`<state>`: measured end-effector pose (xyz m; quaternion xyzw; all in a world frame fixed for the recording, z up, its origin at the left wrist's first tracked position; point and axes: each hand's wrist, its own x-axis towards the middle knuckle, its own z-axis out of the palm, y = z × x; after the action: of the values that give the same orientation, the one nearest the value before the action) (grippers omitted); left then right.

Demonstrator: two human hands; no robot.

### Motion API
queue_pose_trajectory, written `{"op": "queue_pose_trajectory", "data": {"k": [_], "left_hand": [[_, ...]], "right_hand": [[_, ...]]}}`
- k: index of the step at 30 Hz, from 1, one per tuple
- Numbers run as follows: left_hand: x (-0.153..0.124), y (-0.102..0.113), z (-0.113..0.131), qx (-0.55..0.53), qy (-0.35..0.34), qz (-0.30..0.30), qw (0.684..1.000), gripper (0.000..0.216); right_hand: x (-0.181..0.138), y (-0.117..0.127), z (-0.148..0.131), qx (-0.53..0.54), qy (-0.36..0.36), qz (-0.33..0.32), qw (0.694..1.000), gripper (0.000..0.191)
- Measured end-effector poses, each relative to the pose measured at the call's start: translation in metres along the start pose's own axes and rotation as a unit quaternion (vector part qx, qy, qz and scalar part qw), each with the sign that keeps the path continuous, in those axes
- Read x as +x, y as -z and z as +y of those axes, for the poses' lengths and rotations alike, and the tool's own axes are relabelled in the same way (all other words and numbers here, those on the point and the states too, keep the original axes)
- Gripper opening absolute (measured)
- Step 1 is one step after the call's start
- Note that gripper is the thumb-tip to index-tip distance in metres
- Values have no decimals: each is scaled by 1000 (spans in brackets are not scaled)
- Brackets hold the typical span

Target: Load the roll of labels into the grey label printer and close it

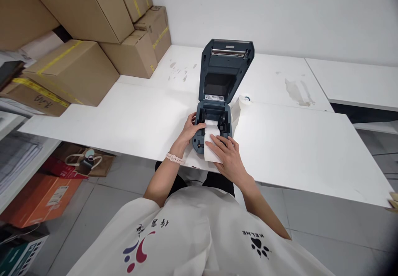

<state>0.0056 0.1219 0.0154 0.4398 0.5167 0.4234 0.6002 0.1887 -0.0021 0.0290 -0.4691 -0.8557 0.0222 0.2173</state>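
Note:
A dark blue-grey label printer stands on the white table with its lid raised. A white paper strip runs out of its middle over the front edge. My left hand grips the printer's left wall, fingers outside and thumb reaching in to the strip's left edge. Flat on the strip lies my right hand, its fingers spread toward the left; the thumb is near the strip's lower end. What lies under the right palm is hidden.
Behind the printer's right side is a small white roll with a loose white strip. Stacked cardboard boxes fill the table's left end. An orange box stands on the floor at left. A white wall rises behind the table.

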Motion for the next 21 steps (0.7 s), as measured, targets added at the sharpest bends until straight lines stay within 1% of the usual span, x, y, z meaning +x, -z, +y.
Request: {"op": "queue_pose_trajectory", "data": {"k": [9, 11, 12, 14, 15, 16, 17, 19, 21], "left_hand": [[2, 1, -2, 3, 7, -3, 1000, 80], [3, 2, -2, 4, 6, -4, 1000, 81], [3, 2, -1, 7, 8, -6, 1000, 82], [0, 1, 1, 16, 14, -8, 1000, 83], [-4, 1, 2, 22, 16, -9, 1000, 83], [-10, 0, 3, 29, 17, -10, 999, 83], [-18, 0, 4, 37, 17, -12, 999, 84], [-38, -2, 3, 57, 17, -19, 998, 90], [-62, -2, 0, 81, 14, -21, 996, 106]], "right_hand": [[-1, -7, 4, 24, -11, -13, 1000, 58], [-4, -4, 5, 40, -15, -27, 999, 60], [-6, 1, 8, 58, -7, -45, 997, 66], [-7, 18, 17, 112, 25, -98, 989, 85], [-4, 30, 25, 144, 40, -115, 982, 93], [2, 42, 35, 173, 48, -117, 977, 98], [12, 54, 48, 197, 41, -95, 975, 96], [46, 73, 77, 224, -15, 29, 974, 84], [95, 83, 109, 260, -77, 156, 950, 78]]}}
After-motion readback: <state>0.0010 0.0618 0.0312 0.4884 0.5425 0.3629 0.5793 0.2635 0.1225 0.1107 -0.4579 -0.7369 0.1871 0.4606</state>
